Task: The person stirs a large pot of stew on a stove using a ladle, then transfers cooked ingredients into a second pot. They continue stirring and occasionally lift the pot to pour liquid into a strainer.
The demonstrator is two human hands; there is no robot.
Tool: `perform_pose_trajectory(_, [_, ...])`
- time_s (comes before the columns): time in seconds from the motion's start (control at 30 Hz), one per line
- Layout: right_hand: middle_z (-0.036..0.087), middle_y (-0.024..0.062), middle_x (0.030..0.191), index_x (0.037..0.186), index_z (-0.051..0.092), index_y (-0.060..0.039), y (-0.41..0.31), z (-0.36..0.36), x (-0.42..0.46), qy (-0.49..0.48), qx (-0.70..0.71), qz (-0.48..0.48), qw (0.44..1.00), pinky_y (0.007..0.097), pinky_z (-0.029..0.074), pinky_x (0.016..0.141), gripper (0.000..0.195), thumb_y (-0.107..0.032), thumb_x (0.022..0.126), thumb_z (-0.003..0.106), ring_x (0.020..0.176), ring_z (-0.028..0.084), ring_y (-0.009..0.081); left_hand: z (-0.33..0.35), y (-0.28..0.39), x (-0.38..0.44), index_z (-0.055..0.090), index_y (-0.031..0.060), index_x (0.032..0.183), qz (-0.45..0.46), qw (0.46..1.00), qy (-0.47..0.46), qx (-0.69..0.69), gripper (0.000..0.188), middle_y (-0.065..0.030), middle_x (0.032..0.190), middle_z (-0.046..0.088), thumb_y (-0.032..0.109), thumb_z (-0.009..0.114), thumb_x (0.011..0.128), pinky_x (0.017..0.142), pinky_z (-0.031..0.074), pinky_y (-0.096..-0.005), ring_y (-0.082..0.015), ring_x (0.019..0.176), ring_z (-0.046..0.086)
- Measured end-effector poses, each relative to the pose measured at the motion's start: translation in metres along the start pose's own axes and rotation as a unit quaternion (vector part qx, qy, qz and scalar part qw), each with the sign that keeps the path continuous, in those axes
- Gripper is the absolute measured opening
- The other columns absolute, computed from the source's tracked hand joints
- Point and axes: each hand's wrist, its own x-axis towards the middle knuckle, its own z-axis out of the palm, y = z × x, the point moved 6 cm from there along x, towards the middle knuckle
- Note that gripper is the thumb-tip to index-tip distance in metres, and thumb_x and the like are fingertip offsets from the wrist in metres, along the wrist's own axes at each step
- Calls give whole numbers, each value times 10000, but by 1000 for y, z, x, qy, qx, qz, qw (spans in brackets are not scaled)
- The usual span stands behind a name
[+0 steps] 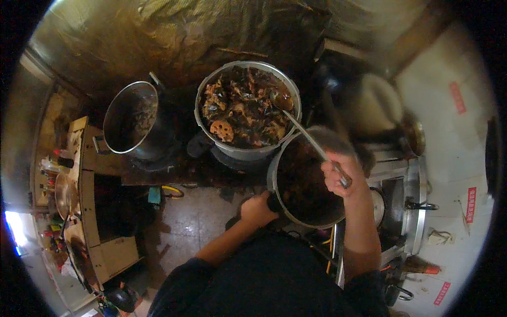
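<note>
My right hand [344,172] is closed around the handle of a metal ladle [307,134]. The ladle's bowl rests among dark braised food in a large metal pot [245,150], where a slice of lotus root [222,131] shows at the left. My left hand [257,209] grips the black side handle of a second large pot [280,206], nearer to me and to the right. That pot's inside is dark, its contents unclear, and my right hand and forearm hide part of it.
At the left stands a two-handled metal pot [130,150] with some food inside. A wooden counter [85,158] holds bottles and a pan. Sinks with taps [422,206] line the right wall. A foil-like sheet [170,35] covers the wall behind.
</note>
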Motion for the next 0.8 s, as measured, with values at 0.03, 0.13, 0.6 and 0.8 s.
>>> perform_pose_trajectory(0.03, [550,21,617,973,559,-183,-2,0,2,-30,6,14,999,239,366,292,99,-225,958,471,375,469,100,0,0,0,559,69,1189,-1,1000,-2,1,721,-171,900,670,388,779,580,726,533,-439,-334,849,652])
perform_pose_trajectory(0.13, [540,16,640,1058,552,-218,-10,-2,10,-36,-6,16,999,223,358,305,132,-175,945,499,386,460,91,1,-2,-1,555,74,1193,-1,1000,-6,2,721,-182,914,666,391,774,583,734,532,-438,-343,867,647])
perform_pose_trajectory(0.6, [533,55,657,1060,522,-193,-40,14,33,15,-111,-39,993,227,349,314,189,-125,890,573,393,442,105,-7,4,-3,544,75,1195,-31,999,-35,-1,703,-185,962,665,399,769,613,781,523,-441,-343,933,636])
perform_pose_trajectory(0.8, [531,63,664,1103,513,-188,-44,23,31,59,-157,-59,984,216,340,321,239,-112,885,573,420,447,101,-5,4,-2,530,79,1220,-36,999,-36,-4,719,-172,1002,663,404,768,624,784,524,-435,-333,942,638])
